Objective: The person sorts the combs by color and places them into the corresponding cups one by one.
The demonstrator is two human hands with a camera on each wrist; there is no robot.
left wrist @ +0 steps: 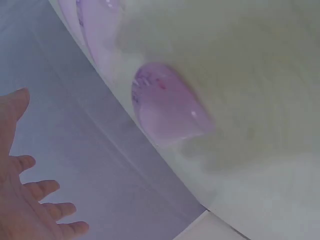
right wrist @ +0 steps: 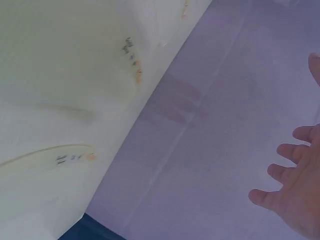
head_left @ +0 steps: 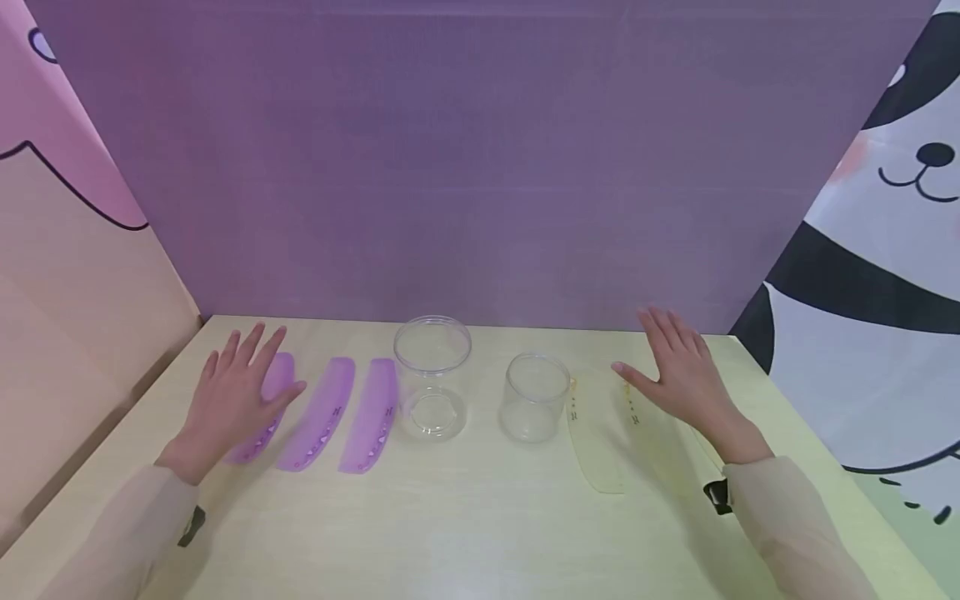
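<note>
Three purple curved plastic pieces lie side by side at the table's left. My left hand (head_left: 236, 387) is spread flat over the leftmost piece (head_left: 279, 377), fingers straight; in the left wrist view the hand (left wrist: 25, 200) hovers apart from that piece (left wrist: 167, 107). The middle piece (head_left: 321, 414) and the third piece (head_left: 372, 414) lie untouched. A larger clear jar (head_left: 432, 375) and a smaller clear jar (head_left: 536, 397) stand in the centre, both empty. My right hand (head_left: 678, 371) is spread over pale yellow curved pieces (head_left: 594, 442); its fingers (right wrist: 295, 190) hold nothing.
The pale wooden table (head_left: 480, 525) ends at a purple back wall (head_left: 480, 167). A pink and beige cloth panel (head_left: 60, 275) closes the left side, a panda-print cloth (head_left: 885, 250) the right. Bare tabletop lies in front of the jars.
</note>
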